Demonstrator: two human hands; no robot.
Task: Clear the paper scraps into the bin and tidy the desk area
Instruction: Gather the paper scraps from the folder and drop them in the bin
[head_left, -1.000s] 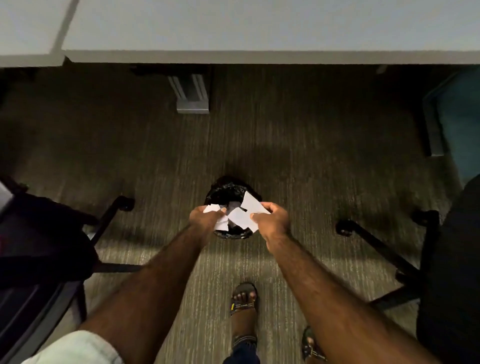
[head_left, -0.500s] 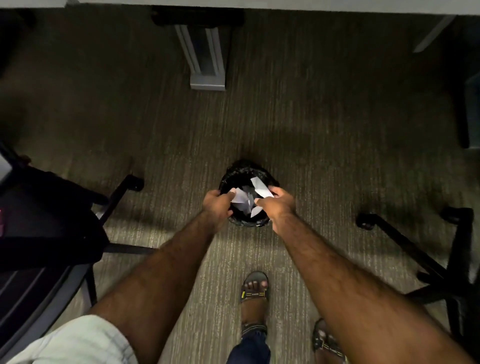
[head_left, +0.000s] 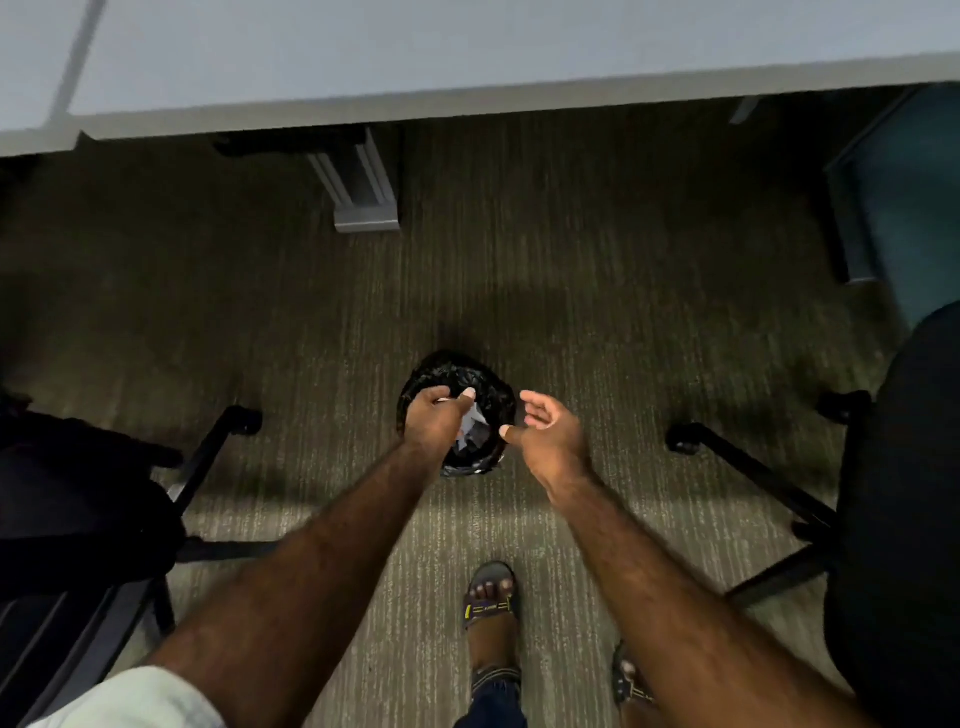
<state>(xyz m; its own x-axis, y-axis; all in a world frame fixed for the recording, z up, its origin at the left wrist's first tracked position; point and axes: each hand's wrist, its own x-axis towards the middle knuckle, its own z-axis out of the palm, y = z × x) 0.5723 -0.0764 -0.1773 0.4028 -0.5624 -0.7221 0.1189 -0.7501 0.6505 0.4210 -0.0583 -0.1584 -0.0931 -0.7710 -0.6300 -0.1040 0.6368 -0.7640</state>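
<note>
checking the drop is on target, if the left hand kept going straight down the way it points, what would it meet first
Most likely the white paper scraps inside the round black-lined bin: the left hand is over its opening, fingers curled downward. Depth is hard to judge from above.

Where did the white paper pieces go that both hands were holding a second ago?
The right hand has let go and opened, empty, beside the small round bin with the black plastic liner. The left hand has moved over the bin's mouth, and white paper scraps show just under it, dropping or lying inside. The bin, the grey carpet and the black office chairs stayed put.
</note>
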